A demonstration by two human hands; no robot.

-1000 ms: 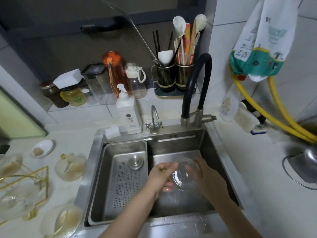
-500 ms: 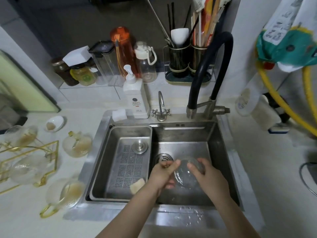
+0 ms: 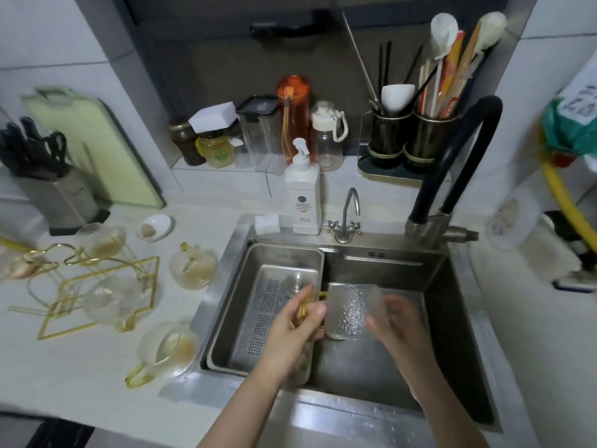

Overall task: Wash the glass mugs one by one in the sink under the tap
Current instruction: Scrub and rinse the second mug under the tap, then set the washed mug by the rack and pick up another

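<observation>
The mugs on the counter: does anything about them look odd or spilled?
Two mugs lie tipped on their sides left of the sink, with brownish residue inside. No puddle shows around them. They look unwashed rather than damaged.

Open basin right of mug (image 3: pixel 353 310), strainer tray (image 3: pixel 258 286) crowding left

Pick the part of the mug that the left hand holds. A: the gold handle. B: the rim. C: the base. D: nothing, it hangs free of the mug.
A: the left hand pinches the gold handle of the mug over the sink, while the right hand lies against the mug's other side.
</observation>
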